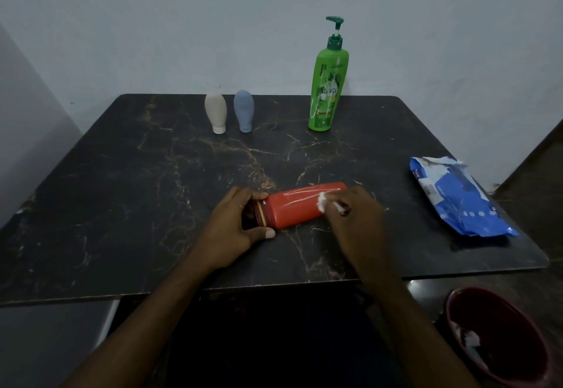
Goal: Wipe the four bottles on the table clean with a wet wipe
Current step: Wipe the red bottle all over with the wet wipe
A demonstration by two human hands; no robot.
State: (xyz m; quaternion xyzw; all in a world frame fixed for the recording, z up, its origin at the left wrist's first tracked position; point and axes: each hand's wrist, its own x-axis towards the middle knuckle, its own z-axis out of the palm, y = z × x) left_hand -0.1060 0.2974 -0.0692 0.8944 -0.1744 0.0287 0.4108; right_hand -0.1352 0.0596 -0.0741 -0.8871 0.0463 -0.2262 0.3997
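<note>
A: What is closest in?

B: Two bare forearms (146, 311) reaching up from the bottom edge over the near rim of a dark, marble-veined worktop (122, 205).

A: And the hands?

B: The left hand (240, 226) grips the cap end of a red bottle (298, 208), with the thumb along the near side and the fingers curled over the far side. The right hand (356, 220) pinches a bunched white wet wipe (323, 202) in its fingertips and holds it against the bottle's upper face, toward the base end.

A: How does that bottle lie?

B: It lies on its side near the front middle of the worktop, cap to the left and base to the right. Pale streaks run across its top surface.

A: Where are the other bottles?

B: They stand along the back edge. A green pump bottle (327, 89) is upright to the right of centre. Well to its left, a beige squeeze bottle (215, 112) and a blue-grey squeeze bottle (244, 110) stand on their caps, just beside each other but apart.

A: Anything else?

B: A blue pack of wipes (460, 199) lies flat near the right edge with its top flap peeled open. Below the worktop at the lower right there is a dark red bin (511, 323) with crumpled white wipes (466, 337) inside. A plain pale wall (152, 22) stands behind it all.
</note>
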